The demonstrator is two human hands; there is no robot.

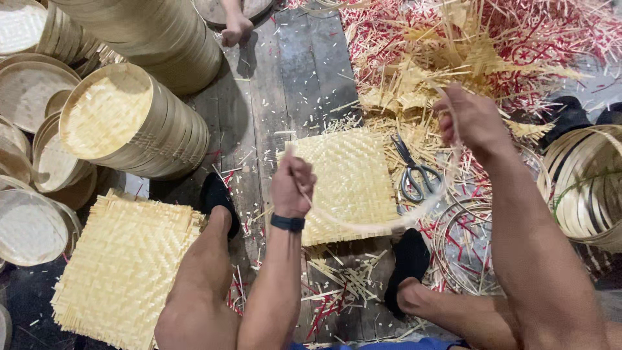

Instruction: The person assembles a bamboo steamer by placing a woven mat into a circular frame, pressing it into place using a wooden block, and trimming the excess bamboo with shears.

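Two hands, left (293, 185), right (473, 120), perhaps gripping one blurred bamboo strip (382, 223)

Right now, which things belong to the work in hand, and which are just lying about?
In use:
- bamboo strip, bent between left hand and right hand
- woven mat under it

Lying about:
- scissors
- second woven mat
- stacked round trays
- red and pale offcuts
- bamboo hoops

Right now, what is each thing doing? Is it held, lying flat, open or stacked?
Left hand: fist closed on one end of the strip.
Right hand: gripping the other end.
Bamboo strip: bent in a curve between both hands.
Woven mat: lying flat on the floor.
Scissors: lying on the floor, blades closed.
Round trays: stacked, tipped on their side.
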